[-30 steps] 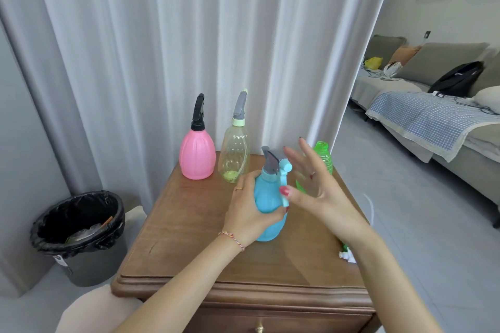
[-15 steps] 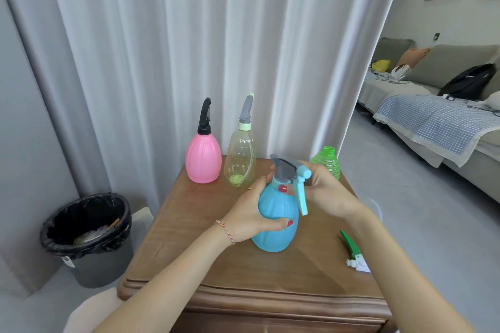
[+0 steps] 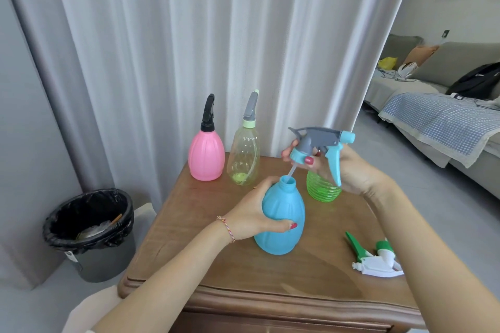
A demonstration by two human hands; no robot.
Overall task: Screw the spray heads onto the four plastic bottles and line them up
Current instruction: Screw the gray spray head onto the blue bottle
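My left hand (image 3: 254,217) grips the blue bottle (image 3: 281,222) standing mid-table, its neck uncovered. My right hand (image 3: 349,170) holds the grey and blue spray head (image 3: 319,140) a little above that neck, and the head's dip tube still reaches into the opening. A pink bottle (image 3: 206,155) with a black spray head and a clear yellowish bottle (image 3: 243,159) with a grey head stand side by side at the back left. The green ribbed bottle (image 3: 322,188) stands behind my right hand, its top hidden. A green and white spray head (image 3: 374,258) lies loose at the right.
The wooden table (image 3: 230,273) stands against a white curtain (image 3: 216,48). A bin with a black liner (image 3: 89,230) stands on the floor to the left. A grey sofa with a checked blanket (image 3: 443,121) fills the right background.
The blue spray head sat on the bottle neck before; now my right hand has lifted it off, with only the tube still inside. The view has shifted closer.
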